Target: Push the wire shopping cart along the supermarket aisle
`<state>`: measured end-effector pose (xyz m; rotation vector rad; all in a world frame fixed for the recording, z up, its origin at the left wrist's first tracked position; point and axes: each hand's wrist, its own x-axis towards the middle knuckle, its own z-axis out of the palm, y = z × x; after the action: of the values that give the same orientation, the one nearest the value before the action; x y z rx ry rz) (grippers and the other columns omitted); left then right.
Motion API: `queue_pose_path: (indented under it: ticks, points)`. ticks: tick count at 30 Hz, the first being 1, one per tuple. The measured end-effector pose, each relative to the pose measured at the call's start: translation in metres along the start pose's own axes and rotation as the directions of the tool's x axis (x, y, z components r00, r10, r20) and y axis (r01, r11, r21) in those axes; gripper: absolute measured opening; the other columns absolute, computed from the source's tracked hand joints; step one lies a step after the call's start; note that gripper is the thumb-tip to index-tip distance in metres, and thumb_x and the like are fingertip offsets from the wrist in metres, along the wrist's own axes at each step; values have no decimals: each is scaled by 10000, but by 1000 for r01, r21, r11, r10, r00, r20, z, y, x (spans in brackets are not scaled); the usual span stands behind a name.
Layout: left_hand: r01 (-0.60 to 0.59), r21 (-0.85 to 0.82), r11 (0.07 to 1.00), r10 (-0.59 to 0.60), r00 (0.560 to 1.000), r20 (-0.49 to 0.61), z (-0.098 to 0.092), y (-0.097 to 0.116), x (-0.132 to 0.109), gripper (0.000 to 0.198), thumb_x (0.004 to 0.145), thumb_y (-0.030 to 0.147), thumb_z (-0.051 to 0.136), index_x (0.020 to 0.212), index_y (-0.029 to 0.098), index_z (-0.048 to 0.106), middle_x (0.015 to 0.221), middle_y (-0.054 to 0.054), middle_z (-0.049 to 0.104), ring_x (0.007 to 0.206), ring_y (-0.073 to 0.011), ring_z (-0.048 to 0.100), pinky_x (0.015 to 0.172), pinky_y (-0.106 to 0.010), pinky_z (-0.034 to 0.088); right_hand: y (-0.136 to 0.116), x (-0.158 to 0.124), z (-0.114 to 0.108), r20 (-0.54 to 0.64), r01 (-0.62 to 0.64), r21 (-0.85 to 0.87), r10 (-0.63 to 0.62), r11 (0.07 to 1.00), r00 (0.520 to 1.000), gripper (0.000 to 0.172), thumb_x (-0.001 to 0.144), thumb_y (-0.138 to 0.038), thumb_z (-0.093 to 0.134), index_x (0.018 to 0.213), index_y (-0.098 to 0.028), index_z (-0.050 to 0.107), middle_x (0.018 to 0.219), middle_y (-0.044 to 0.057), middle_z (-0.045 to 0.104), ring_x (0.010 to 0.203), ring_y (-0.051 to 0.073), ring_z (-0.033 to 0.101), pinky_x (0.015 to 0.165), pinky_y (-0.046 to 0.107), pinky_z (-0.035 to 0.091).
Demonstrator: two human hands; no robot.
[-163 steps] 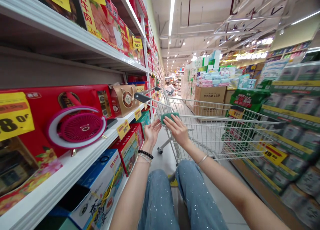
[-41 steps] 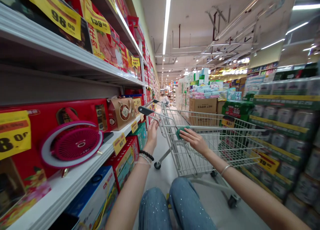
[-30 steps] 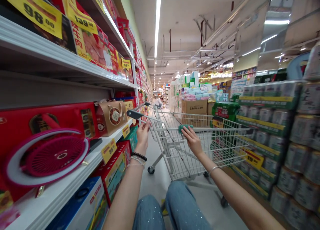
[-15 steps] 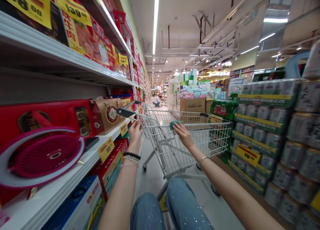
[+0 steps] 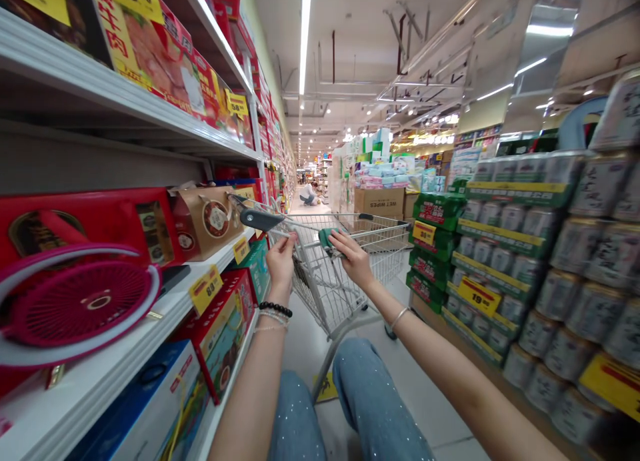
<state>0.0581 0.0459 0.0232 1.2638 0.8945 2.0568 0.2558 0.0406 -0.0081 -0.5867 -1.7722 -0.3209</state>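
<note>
Supermarket strip lights are running down the ceiling as a person is holding a wire shopping cart (image 5: pixel 353 264) in a narrow aisle. The left hand (image 5: pixel 281 261) is curling shut around the cart's handle bar (image 5: pixel 260 219), a beaded bracelet (image 5: pixel 275 308) on its wrist. The right hand (image 5: pixel 354 257) is closing its fingers over a green cloth (image 5: pixel 327 237) and pressing it onto the same bar, just right of the left hand. Left of the cart, shelves are carrying a pink fan (image 5: pixel 75 307), red gift boxes (image 5: pixel 223 327) and a brown carton (image 5: pixel 205 217). Right of the cart, shrink-wrapped cans (image 5: pixel 530 247) are standing in stacks. Beyond the cart, a wet wipes box (image 5: pixel 379 201) is sitting in front of a product display, and a distant person (image 5: pixel 309 193) is crouching on the floor.
</note>
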Motion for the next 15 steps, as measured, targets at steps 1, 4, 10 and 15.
queue_pose_path:
  ticks: [1, 4, 10, 15]
  points:
    - [-6, 12, 1000, 6, 1000, 19, 4, 1, -3, 494, 674, 570, 738, 915, 139, 750, 935, -97, 761, 940, -245, 691, 888, -357, 520, -6, 3, -2, 1, 7, -2, -7, 1000, 1000, 766, 733, 69, 364, 1373, -309, 551, 1428, -54, 541, 1411, 143, 391, 1197, 388, 346]
    - [-20, 30, 999, 17, 996, 82, 19, 3, -14, 466, 711, 531, 719, 969, 144, 751, 1006, -102, 762, 990, -258, 689, 940, -386, 509, -19, 9, -11, -32, -2, -2, 2, 1000, 999, 769, 737, 70, 359, 1376, -314, 546, 1426, -53, 544, 1407, 143, 399, 1194, 392, 352]
    - [-46, 27, 999, 38, 968, 249, 45, -1, -40, 410, 816, 460, 631, 1105, 182, 720, 1221, -102, 701, 1219, -260, 602, 1112, -426, 392, -25, 14, -41, -176, -37, 32, 42, 999, 983, 769, 718, 53, 375, 1373, -308, 551, 1426, -37, 546, 1382, 158, 441, 1172, 380, 379]
    - [45, -2, 999, -38, 879, 476, 74, -10, -60, 476, 810, 430, 626, 1245, 237, 647, 1427, -61, 555, 1406, -247, 413, 1197, -433, 265, -21, 14, -65, -226, -124, -65, 107, 990, 968, 725, 729, 20, 380, 1361, -282, 569, 1402, -10, 570, 1364, 171, 468, 1157, 381, 398]
